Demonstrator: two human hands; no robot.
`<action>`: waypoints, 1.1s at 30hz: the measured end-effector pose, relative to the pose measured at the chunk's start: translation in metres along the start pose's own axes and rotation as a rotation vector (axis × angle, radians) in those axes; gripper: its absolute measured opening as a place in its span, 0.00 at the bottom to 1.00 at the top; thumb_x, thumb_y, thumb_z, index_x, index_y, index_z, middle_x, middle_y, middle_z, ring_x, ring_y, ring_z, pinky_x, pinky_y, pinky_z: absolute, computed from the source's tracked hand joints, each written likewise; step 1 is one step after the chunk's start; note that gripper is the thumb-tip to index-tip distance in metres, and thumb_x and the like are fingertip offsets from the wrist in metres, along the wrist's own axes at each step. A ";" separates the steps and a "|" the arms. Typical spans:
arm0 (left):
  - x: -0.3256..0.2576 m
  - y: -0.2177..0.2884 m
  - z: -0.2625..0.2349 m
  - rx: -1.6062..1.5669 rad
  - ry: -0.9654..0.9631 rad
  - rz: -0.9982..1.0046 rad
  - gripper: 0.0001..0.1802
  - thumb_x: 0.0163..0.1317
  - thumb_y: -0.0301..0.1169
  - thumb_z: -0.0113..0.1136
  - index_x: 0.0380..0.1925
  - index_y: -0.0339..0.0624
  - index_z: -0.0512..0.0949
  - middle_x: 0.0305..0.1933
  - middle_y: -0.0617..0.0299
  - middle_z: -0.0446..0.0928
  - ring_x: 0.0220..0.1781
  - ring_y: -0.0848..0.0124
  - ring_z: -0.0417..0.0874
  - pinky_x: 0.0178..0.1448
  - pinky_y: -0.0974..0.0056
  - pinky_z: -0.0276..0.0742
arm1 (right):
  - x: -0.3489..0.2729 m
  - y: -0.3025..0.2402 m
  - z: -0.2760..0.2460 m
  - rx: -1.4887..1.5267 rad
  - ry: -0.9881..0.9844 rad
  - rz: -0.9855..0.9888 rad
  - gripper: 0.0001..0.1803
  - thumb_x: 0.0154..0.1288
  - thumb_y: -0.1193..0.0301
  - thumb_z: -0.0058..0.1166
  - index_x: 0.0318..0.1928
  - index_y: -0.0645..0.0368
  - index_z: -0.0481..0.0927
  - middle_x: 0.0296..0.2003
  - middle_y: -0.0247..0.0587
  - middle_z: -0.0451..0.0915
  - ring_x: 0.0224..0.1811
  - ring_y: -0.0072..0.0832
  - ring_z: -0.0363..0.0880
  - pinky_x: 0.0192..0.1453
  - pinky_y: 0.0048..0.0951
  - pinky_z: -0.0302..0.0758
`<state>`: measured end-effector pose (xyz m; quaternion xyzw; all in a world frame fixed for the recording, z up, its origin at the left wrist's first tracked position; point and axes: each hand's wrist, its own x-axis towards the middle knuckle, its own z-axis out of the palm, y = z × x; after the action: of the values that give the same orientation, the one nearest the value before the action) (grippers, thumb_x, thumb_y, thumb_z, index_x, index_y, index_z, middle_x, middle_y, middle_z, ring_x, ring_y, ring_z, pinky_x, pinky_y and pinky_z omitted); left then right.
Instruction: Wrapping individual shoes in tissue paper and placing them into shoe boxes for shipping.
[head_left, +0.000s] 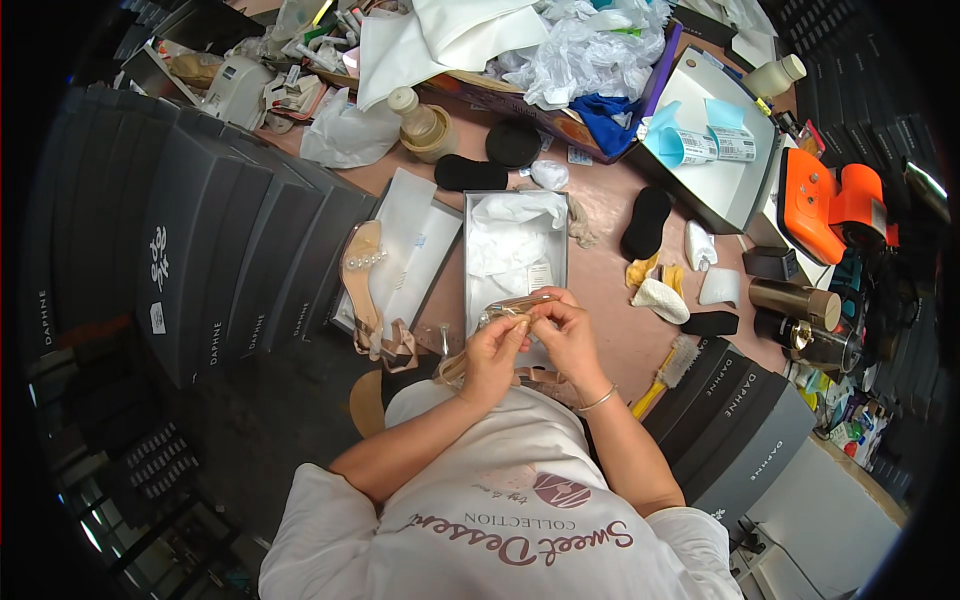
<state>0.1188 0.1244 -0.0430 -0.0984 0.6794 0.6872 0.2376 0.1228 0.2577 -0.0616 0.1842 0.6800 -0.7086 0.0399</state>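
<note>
Clear-strapped sandal [512, 306] pinched between left hand [493, 357] and right hand [566, 334], both closed on it, held just over open shoebox [478, 290], second sandal [362, 275] lying well left.

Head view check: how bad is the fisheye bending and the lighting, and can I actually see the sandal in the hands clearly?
Head view: strong fisheye, the grey shoe boxes bend toward a black rim; light is even and soft on the pink table, dark toward the lower left floor; the left hand and right hand pinch a clear-strapped sandal, small and slightly soft, its detail unclear.
</note>
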 end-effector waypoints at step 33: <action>0.002 -0.004 0.005 0.196 0.040 0.198 0.09 0.66 0.25 0.55 0.42 0.31 0.79 0.36 0.59 0.80 0.37 0.76 0.81 0.42 0.71 0.78 | -0.004 -0.016 -0.007 -0.236 0.061 -0.102 0.05 0.53 0.76 0.60 0.30 0.65 0.82 0.46 0.49 0.75 0.49 0.39 0.75 0.55 0.33 0.71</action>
<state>0.1201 0.1290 -0.0474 -0.0207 0.7542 0.6356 0.1635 0.1229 0.2649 -0.0449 0.1648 0.7682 -0.6187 0.0047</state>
